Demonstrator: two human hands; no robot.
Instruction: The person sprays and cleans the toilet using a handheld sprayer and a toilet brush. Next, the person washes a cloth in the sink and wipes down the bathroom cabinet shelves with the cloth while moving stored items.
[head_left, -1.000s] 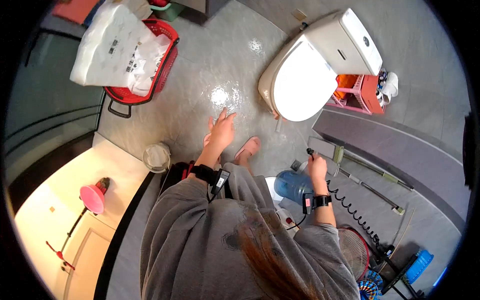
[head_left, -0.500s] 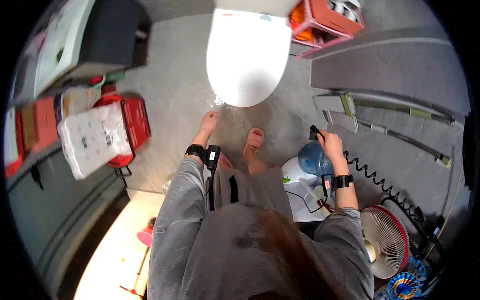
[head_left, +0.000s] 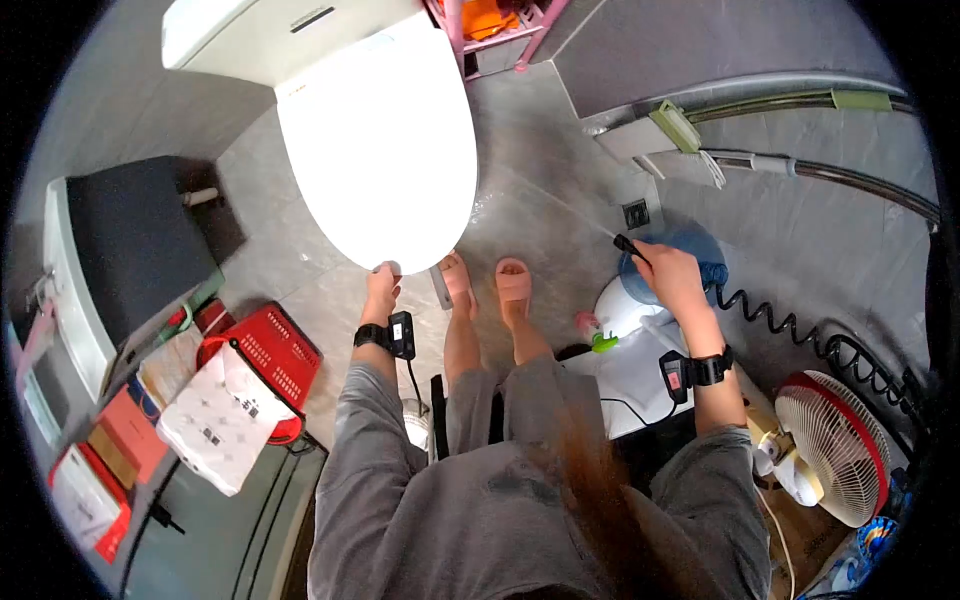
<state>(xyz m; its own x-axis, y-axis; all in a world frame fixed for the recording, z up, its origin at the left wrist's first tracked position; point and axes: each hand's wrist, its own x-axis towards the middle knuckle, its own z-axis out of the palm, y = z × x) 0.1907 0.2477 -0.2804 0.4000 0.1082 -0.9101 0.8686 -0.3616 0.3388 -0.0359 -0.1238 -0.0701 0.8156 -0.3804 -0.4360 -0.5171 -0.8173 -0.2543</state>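
Grey floor tiles (head_left: 275, 220) run beneath you, wet-looking beside the toilet. The white toilet (head_left: 250, 45) stands ahead of you, its broad white lid (head_left: 380, 150) down. The red-rimmed fan (head_left: 830, 445) is at your right, well apart from the toilet. The red perforated plastic basket (head_left: 268, 350) sits at your left, a white printed package (head_left: 220, 410) over its side. The blue translucent bottle (head_left: 637, 283) is partly hidden behind your right hand (head_left: 672, 278). The black coiled hose (head_left: 762, 312) extends to the right of that hand. Your left hand (head_left: 380, 292) has its fingers bent at the lid's front edge; whether they pinch it cannot be told. Your right hand is closed round the slim black spray nozzle (head_left: 625, 243), between bottle and toilet, emitting a thin spray (head_left: 575, 212) toward the toilet side.
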